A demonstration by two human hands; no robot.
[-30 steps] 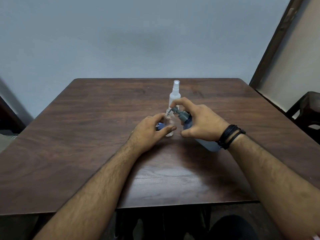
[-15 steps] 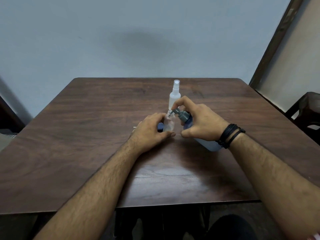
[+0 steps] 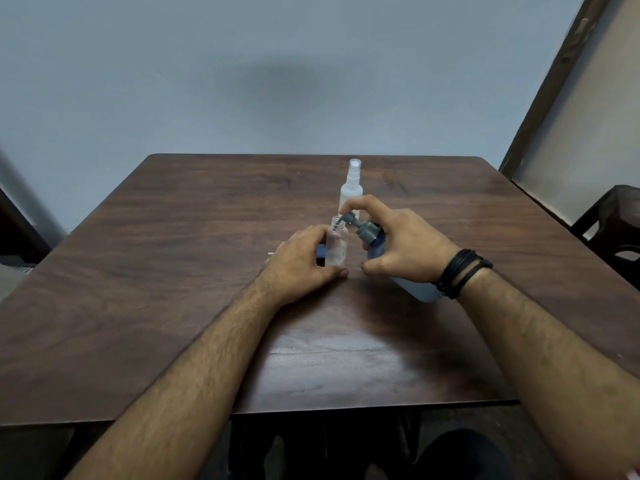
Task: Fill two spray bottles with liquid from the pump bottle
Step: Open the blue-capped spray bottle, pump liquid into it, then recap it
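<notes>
Head view showed your left hand (image 3: 304, 261) gripping the open spray bottle (image 3: 336, 245) upright on the bench (image 3: 173, 271) while your right hand (image 3: 398, 247), fingers curled around the tilted pump bottle (image 3: 377, 244), should have kept its nozzle (image 3: 343, 219) over the neck and pumped slowly.

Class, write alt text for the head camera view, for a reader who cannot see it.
On a wooden table, the right hand tilts a pump bottle so its grey nozzle sits over the mouth of a small open clear bottle, which the left hand steadies. A capped white spray bottle stands upright just behind them.
</notes>
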